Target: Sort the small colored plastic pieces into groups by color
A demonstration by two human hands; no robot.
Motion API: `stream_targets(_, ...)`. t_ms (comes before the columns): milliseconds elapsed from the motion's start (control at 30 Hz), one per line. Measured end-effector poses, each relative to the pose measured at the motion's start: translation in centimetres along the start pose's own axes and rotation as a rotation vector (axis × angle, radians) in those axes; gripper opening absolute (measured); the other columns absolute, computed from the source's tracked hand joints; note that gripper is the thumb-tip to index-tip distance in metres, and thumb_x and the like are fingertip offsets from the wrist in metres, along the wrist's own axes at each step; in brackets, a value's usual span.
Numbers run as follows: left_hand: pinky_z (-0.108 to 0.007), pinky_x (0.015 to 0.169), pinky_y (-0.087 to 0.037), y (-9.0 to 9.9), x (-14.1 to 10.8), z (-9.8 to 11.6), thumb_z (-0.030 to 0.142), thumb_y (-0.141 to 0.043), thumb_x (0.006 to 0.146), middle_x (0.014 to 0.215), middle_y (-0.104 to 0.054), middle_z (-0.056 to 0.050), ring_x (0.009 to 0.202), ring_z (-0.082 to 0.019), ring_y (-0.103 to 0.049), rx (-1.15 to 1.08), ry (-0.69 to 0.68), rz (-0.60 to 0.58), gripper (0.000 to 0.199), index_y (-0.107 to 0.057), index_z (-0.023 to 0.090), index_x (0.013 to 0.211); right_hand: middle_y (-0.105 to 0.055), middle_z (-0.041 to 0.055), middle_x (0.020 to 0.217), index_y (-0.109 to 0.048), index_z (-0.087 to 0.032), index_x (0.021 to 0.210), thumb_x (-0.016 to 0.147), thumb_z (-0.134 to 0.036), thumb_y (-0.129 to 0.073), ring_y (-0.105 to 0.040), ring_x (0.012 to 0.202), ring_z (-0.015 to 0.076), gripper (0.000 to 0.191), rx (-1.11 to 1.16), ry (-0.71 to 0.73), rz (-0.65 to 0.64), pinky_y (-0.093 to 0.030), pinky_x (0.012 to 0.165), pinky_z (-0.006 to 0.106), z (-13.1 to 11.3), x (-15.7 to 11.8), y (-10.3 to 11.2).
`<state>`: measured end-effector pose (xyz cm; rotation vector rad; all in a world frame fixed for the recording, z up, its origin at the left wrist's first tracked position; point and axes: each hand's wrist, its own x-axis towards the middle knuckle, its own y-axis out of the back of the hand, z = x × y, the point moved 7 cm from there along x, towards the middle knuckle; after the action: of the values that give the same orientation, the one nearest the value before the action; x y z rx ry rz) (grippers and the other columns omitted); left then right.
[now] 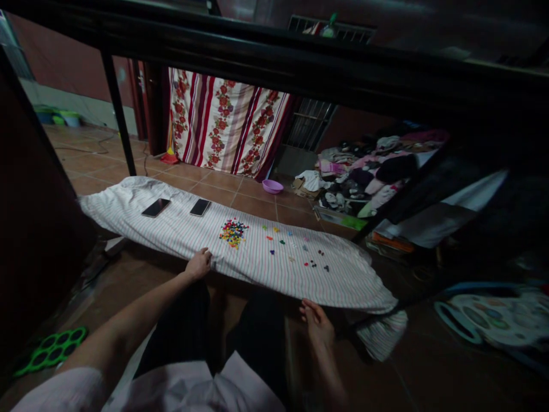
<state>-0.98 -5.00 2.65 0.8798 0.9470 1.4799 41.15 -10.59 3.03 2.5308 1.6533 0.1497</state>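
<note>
My left hand (199, 264) rests at the near edge of a striped cloth (257, 269), its fingers curled; whether they pinch the cloth is too small to tell. My right hand (316, 321) is just off the near edge further right, palm partly up, fingers loosely apart and holding nothing. A mixed heap of small coloured pieces (234, 232) lies on the cloth beyond my left hand. To its right, small groups of pieces are spread out by colour, among them a green group (282, 242), a dark blue group (272, 252) and a grey group (326, 268).
Two phones, one (156, 208) at the left and another (199, 207) nearer the heap, lie on the cloth. Dark metal bars (118, 114) frame the view. Beyond are a purple basin (273, 186), a floral curtain (223, 123) and piled clothes (364, 171).
</note>
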Motion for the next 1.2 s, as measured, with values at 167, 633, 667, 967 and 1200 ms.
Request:
stream_targets(167, -0.040, 0.118, -0.024, -0.8, 1.8, -0.3, 0.017, -0.048, 0.078, 0.135, -0.054, -0.010, 0.140, -0.023, -0.033, 0.037, -0.093, 0.007, 0.042, -0.060, 0.019, 0.119, -0.073, 0.0115, 0.089, -0.069, -0.017, 0.085, 0.053, -0.061, -0.070, -0.069, 0.072, 0.0222, 0.055, 0.003, -0.016, -0.097, -0.054, 0.062, 0.031, -0.6, 1.5, -5.1)
stream_targets(633, -0.048, 0.116, -0.029, -6.9, 0.2, -0.7, 0.019, -0.037, 0.084, 0.153, -0.033, -0.017, 0.146, -0.029, -0.021, 0.082, -0.141, 0.094, 0.060, -0.037, 0.011, 0.144, -0.071, 0.0057, 0.103, -0.072, -0.021, 0.101, 0.084, -0.022, -0.046, -0.065, 0.095, 0.0185, 0.031, -0.515, 0.388, -0.531, -0.050, 0.089, 0.031, -4.6, 4.5, -24.4)
stream_targets(667, -0.049, 0.116, -0.030, -7.2, 0.1, -0.5, 0.020, -0.037, 0.084, 0.153, -0.033, -0.016, 0.146, -0.029, -0.021, 0.086, -0.146, 0.102, 0.061, -0.036, 0.011, 0.145, -0.071, 0.0057, 0.103, -0.072, -0.021, 0.103, 0.085, -0.020, -0.046, -0.064, 0.095, 0.0182, 0.031, -0.561, 0.391, -0.544, -0.049, 0.089, 0.030, -4.8, 4.7, -25.4)
stream_targets(967, -0.043, 0.113, -0.035, -6.6, -0.3, 0.3, 0.022, -0.045, 0.085, 0.157, -0.025, -0.012, 0.146, -0.028, -0.017, 0.140, -0.175, 0.063, 0.061, -0.038, 0.020, 0.145, -0.066, 0.0066, 0.111, -0.069, -0.021, 0.112, 0.088, -0.014, -0.044, -0.060, 0.102, 0.0176, 0.035, -0.843, 0.353, -0.627, -0.044, 0.089, 0.025, -3.7, 4.7, -30.7)
stream_targets(1200, -0.042, 0.116, -0.031, -6.8, -0.2, 0.0, 0.026, -0.048, 0.083, 0.156, -0.025, -0.012, 0.146, -0.027, -0.014, 0.154, -0.194, 0.050, 0.064, -0.038, 0.020, 0.145, -0.062, 0.0086, 0.117, -0.063, -0.022, 0.120, 0.090, -0.016, -0.043, -0.058, 0.107, 0.0187, 0.036, -0.936, 0.290, -0.586, -0.042, 0.089, 0.026, -3.3, 4.4, -31.3)
